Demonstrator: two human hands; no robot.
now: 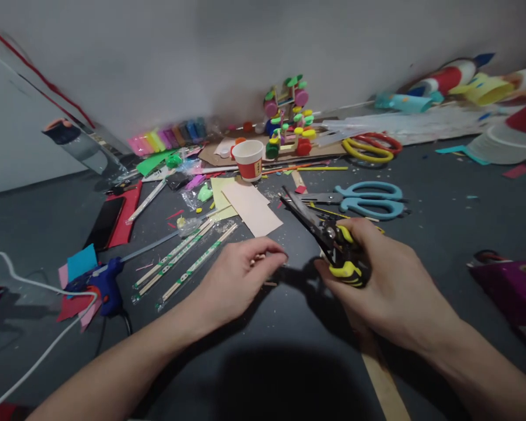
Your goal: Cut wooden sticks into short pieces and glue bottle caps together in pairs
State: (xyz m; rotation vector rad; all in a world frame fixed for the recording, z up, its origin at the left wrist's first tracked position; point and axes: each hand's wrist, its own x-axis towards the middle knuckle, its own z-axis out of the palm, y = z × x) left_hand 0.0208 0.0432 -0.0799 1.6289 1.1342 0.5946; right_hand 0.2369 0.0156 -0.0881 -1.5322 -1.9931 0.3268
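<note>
Your right hand (390, 280) is wrapped round the yellow-and-black cutting tool (331, 234), thumb on the near handle, fingers bent over the far one; handles spread, blades pointing forward and left over the dark table (298, 362). Your left hand (241, 275) sits just left of it, fingers curled, thumb and forefinger drawn together; pale pieces (258, 258) show inside the curl and look pinched there, though most of their length is hidden, so the exact grip can't be told. Blades and left fingers apart, dark shadow between. Step in hand, by my reading: trimming small sticks, tool poised, no piece seen between the blades. A cut from here would call for bringing the held pieces and the blades together, fingertips well back from the edges, then a firm squeeze of the handles. Wrapped sticks (197, 266) lie beside your left wrist, within easy reach. Pale paper sheet (253, 210) lies beyond the left hand; blue-handled scissors (370, 202) rest beyond the right, near the blades, so mind them if you swing outward. Flat wooden strip (383, 374) runs toward you from beneath the right hand.
</note>
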